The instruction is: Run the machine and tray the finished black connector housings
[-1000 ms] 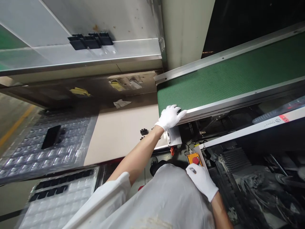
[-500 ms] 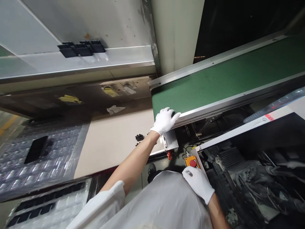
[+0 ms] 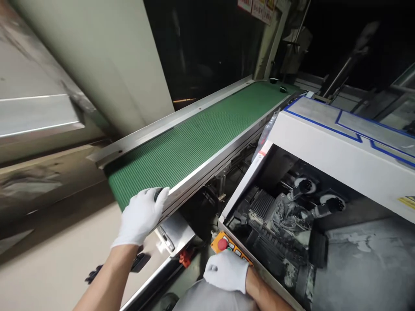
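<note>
A black part point(image 3: 158, 194), likely light, stiff and best edge-held, is gripped by the left hand point(image 3: 139, 218) at the near left of the conveyor belt point(image 3: 194, 144); the grip of the right hand point(image 3: 226, 271) cannot be told.

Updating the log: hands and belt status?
Left hand at green belt, dark piece by thumb. Right hand at orange control box. Two dark items at belt's far end.

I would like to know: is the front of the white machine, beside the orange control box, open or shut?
Open. Under the white cover, the machine's dusty inside shows, with two black parts plainly visible.
</note>
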Demonstrator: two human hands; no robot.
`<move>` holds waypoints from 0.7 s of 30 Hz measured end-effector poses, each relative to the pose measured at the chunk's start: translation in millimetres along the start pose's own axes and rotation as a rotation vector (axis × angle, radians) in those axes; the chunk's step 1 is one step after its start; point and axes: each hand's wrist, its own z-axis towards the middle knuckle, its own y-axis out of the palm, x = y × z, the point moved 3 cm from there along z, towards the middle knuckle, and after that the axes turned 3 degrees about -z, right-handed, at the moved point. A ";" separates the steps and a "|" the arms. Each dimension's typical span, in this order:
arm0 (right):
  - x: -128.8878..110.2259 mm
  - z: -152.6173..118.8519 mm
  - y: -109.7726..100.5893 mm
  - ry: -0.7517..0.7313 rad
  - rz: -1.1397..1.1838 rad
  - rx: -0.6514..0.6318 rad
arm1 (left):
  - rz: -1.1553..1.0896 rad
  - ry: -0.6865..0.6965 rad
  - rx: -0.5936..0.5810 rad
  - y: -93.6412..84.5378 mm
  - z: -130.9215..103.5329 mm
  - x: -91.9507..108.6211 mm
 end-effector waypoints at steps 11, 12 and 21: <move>16.9 -3.1 3.6 -0.049 0.026 0.070 | 0.019 -0.043 -0.127 1.3 -0.4 -2.7; 17.2 -3.0 4.8 -0.045 0.021 0.072 | 0.008 -0.033 -0.108 1.8 -0.2 -2.9; 4.8 0.1 4.6 -0.048 -0.059 -0.029 | 0.087 -0.077 -0.171 -2.8 -2.6 0.9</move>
